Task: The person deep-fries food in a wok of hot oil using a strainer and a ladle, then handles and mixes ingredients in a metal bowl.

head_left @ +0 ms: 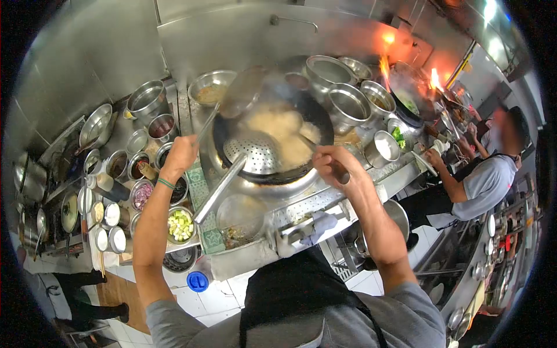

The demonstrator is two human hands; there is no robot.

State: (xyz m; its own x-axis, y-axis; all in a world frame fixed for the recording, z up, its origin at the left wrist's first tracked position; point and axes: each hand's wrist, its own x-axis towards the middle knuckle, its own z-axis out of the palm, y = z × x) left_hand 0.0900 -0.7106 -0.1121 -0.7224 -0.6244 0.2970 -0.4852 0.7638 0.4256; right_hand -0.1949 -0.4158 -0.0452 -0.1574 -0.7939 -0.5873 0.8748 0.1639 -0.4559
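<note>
My left hand (181,153) is closed round the handle of a round skimmer (243,90), which is raised over the wok's far left side and blurred. In my right hand (336,165) is a long-handled wok tool; its shaft (307,140) dips into the pale, foaming contents (284,130), which hide its head. Steam rises from the big dark wok (322,116) in front of me. A perforated metal ladle (252,153) rests at the wok's near left rim, its thick handle slanting toward me, touched by neither hand.
Left of the wok stand seasoning bowls, including chopped red onion (141,194) and diced green vegetable (180,225). Metal pots (348,107) crowd the right side. Flames (384,66) rise near another wok. A co-worker (487,180) stands at right; a blue lid (198,281) is below.
</note>
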